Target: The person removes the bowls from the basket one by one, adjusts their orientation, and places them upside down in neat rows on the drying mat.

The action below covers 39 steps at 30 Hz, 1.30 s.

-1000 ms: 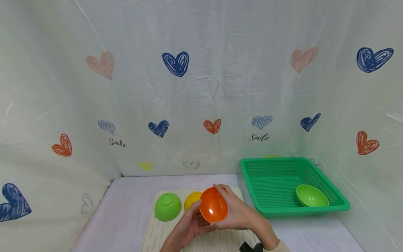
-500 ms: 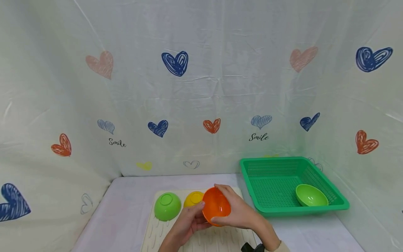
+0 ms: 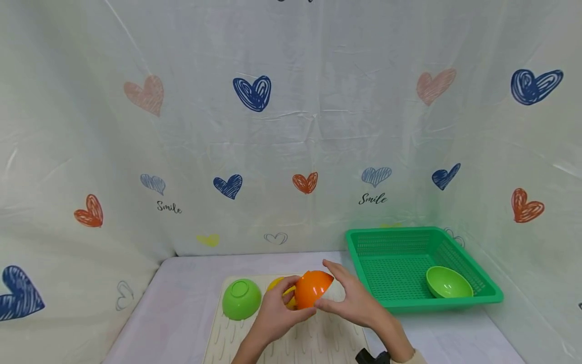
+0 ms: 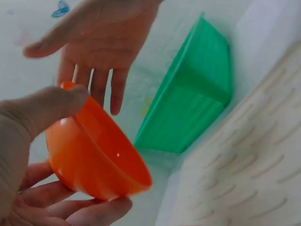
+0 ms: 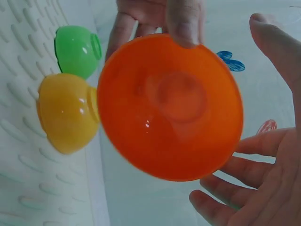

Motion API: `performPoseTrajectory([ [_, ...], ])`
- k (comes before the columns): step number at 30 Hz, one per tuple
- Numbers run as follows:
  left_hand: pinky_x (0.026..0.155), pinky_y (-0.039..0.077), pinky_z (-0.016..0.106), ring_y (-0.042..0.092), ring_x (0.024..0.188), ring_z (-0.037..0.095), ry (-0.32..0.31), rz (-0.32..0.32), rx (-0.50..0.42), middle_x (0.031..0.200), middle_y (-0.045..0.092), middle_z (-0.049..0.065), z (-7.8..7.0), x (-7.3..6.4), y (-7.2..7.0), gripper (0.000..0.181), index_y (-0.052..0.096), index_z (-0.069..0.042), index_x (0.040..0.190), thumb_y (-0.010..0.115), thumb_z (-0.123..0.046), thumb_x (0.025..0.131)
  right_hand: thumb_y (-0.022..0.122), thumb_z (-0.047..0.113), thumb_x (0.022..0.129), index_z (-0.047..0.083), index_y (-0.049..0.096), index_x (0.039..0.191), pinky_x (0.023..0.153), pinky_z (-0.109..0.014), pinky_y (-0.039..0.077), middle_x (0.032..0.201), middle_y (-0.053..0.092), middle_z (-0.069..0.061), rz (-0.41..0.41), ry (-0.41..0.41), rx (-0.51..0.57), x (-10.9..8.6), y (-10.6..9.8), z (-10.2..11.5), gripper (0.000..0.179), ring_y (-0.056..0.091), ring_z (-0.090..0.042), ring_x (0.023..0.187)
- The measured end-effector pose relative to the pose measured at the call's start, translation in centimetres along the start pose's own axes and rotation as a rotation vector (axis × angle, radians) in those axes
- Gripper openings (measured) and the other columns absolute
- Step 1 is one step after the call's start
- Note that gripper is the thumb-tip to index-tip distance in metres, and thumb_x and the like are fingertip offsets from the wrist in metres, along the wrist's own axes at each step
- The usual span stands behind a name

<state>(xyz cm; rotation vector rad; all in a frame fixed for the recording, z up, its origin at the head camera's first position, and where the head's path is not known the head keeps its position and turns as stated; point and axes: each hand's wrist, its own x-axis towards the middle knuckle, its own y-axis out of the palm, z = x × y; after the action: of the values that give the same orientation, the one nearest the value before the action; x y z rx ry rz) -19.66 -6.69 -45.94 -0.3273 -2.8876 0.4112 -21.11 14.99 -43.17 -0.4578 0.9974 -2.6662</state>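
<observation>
My left hand (image 3: 278, 313) grips an orange bowl (image 3: 312, 289) over the mat. In the left wrist view its thumb presses over the rim, and the fingers support the outside of the bowl. The bowl is tilted, its hollow (image 5: 155, 117) facing the right wrist camera. Beside the bowl, my right hand (image 3: 356, 302) is spread with thumb and fingers apart; whether a fingertip touches the bowl I cannot tell. A yellow bowl (image 5: 68, 113) lies upside down on the mat, partly hidden behind my left hand in the head view. To its left is an upturned green bowl (image 3: 241, 299).
A cream ridged mat (image 3: 227, 336) covers the middle of the white table (image 3: 154, 308). At the right stands a green plastic basket (image 3: 386, 273) with a light green bowl (image 3: 449, 282) inside, hollow side up. A heart-printed curtain (image 3: 282, 141) surrounds the table.
The orange bowl has been turned from facing the head camera to showing its outside, its hollow now toward the right. My right hand has loosened from it and spread; my left hand keeps hold.
</observation>
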Motion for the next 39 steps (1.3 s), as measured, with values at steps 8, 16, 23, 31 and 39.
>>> performPoseTrajectory([
  [8,0.095,0.053,0.039,0.054,0.126,0.028,0.351,-0.042,0.493,0.143,0.051,0.005,-0.5,0.2,0.3,0.073,0.051,-0.012,0.133,0.087,-0.017,0.069,0.075,0.055,0.076,0.025,0.039,0.148,0.095,-0.061,0.047,0.151,0.040,-0.002,-0.042,-0.014,-0.004,0.0,0.2,-1.2,0.086,0.045,-0.031,0.134],
  [16,0.094,0.052,0.032,0.048,0.132,0.029,0.478,-0.025,0.678,0.149,0.044,0.000,0.0,-0.2,1.0,0.070,0.051,-0.019,0.136,0.083,-0.024,0.074,0.074,0.062,0.073,0.022,0.039,0.148,0.098,-0.051,0.049,0.150,0.043,0.004,-0.013,-0.031,-0.041,-0.5,0.9,-2.6,0.091,0.044,-0.025,0.135],
  [23,0.094,0.052,0.030,0.050,0.130,0.027,0.559,-0.045,0.704,0.154,0.035,0.004,1.7,0.1,2.1,0.064,0.057,-0.019,0.130,0.084,-0.014,0.072,0.077,0.059,0.071,0.011,0.047,0.142,0.097,-0.042,0.051,0.142,0.052,0.000,-0.090,-0.102,-0.091,-1.0,2.3,-4.6,0.091,0.051,-0.021,0.129],
  [31,0.099,0.049,0.037,0.049,0.131,0.033,0.269,-0.080,0.520,0.152,0.038,0.013,3.7,0.1,3.8,0.083,0.045,-0.015,0.142,0.085,-0.015,0.069,0.083,0.053,0.066,0.008,0.050,0.140,0.097,-0.048,0.050,0.141,0.053,-0.008,-0.203,-0.006,-0.001,-2.2,3.9,-6.5,0.092,0.053,-0.028,0.127],
  [39,0.102,0.044,0.042,0.048,0.132,0.028,0.080,-0.078,0.444,0.146,0.046,0.016,4.3,1.1,5.6,0.081,0.043,-0.004,0.144,0.081,-0.010,0.073,0.086,0.044,0.065,0.005,0.048,0.141,0.100,-0.047,0.046,0.144,0.049,-0.012,-0.285,0.020,-0.001,-2.3,5.4,-8.2,0.093,0.049,-0.030,0.131],
])
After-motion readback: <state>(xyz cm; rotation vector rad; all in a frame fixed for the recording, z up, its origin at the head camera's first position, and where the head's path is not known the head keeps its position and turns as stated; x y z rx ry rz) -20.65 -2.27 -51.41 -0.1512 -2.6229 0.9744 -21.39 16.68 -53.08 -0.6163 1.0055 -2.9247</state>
